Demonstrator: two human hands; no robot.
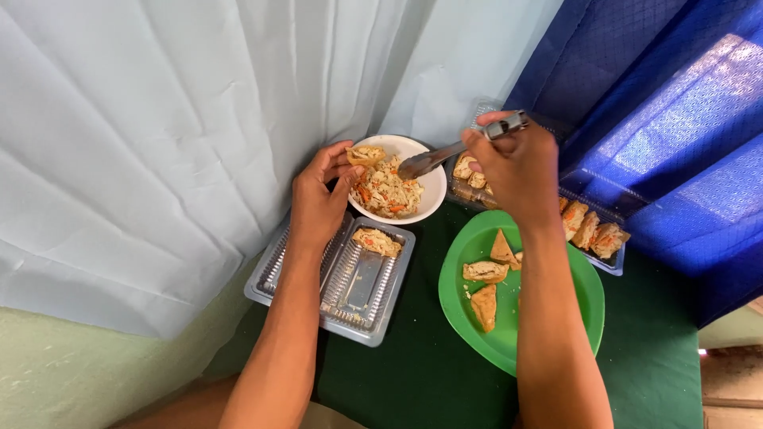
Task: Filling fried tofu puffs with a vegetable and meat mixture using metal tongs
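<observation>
The stuffing step looks under way: the left hand [322, 195] pinches a tofu pocket [366, 154] over the white bowl [425, 199] of filling near the tabletop's back edge, while the right hand [517, 163] grips metal tongs [441, 156] (tips in the bowl), so next comes a careful scoop into the pocket.

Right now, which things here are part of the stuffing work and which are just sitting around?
In use:
- left hand, holding a tofu piece
- right hand, holding a spoon
- white bowl of filling
- clear tray, one stuffed piece inside

Sitting by:
- green plate of tofu pieces
- far clear tray of pieces
- pale curtain
</observation>
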